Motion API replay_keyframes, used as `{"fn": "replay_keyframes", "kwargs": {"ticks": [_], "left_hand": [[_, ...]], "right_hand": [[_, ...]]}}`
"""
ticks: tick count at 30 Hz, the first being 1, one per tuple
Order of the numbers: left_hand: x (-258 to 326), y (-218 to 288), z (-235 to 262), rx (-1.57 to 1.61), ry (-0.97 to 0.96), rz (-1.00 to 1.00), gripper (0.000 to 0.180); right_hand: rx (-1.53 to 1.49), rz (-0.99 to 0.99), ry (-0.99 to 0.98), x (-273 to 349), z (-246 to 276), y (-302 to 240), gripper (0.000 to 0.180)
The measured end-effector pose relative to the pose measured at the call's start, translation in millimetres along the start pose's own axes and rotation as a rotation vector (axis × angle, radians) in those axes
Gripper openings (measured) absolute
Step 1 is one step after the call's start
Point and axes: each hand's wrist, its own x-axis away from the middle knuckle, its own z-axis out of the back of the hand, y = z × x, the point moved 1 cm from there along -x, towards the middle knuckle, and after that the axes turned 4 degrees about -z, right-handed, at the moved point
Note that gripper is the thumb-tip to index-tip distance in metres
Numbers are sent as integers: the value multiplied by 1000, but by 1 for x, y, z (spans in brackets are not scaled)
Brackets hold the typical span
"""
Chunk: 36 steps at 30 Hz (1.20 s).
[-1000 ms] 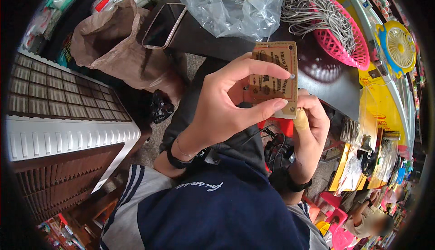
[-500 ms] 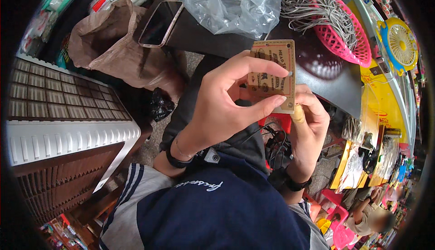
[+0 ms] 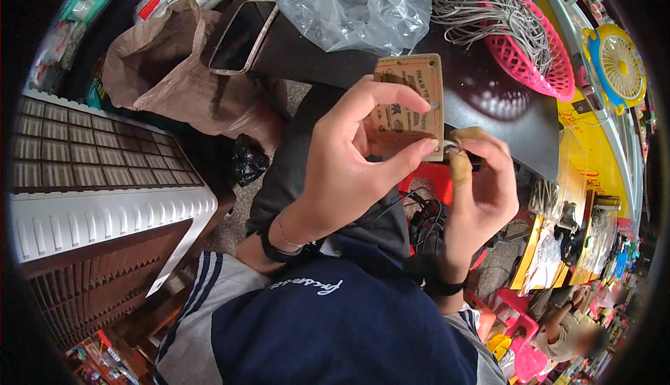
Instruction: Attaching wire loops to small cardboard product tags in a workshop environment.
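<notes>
My left hand (image 3: pixel 349 147) pinches a brown printed card tag (image 3: pixel 408 109) between thumb and fingers. The tag has a red line near its edges and small holes at the corners. It looks like a small stack, though I cannot tell how many layers. Beside its lower right corner, my right hand (image 3: pixel 481 189) is closed in a pinch, with tan covers on the thumb tip and a fingertip. A small pale bit shows between those fingertips; what it is stays unclear.
Beyond my hands is a dark tabletop (image 3: pixel 464 71) with a clear plastic bag (image 3: pixel 356 15), a phone (image 3: pixel 243 36) and a pink basket (image 3: pixel 520 60) of grey cords (image 3: pixel 488 15). A brown sack (image 3: pixel 157 71) and white-brown appliance (image 3: pixel 112 196) stand left. A yellow-blue fan (image 3: pixel 618 67) is right.
The card tag has shifted slightly left and up with my left hand. My right hand has moved a little right, opening a small gap from the tag's corner.
</notes>
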Motion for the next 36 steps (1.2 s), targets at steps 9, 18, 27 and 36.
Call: {"fn": "replay_keyframes", "kwargs": {"ticks": [9,18,27,36], "left_hand": [[0,-7,-11,77,148,-21,32],[1,-7,-7,110,73,8,40],[2,1,-7,68,-17,62,42],[1,-1,-9,124,-17,63,43]], "right_hand": [[359,225,53,10,-10,-4,28],[298,182,-109,-5,6,4,15],[63,-48,-116,-1,7,7,12],[-125,-211,-156,2,7,10,9]]}}
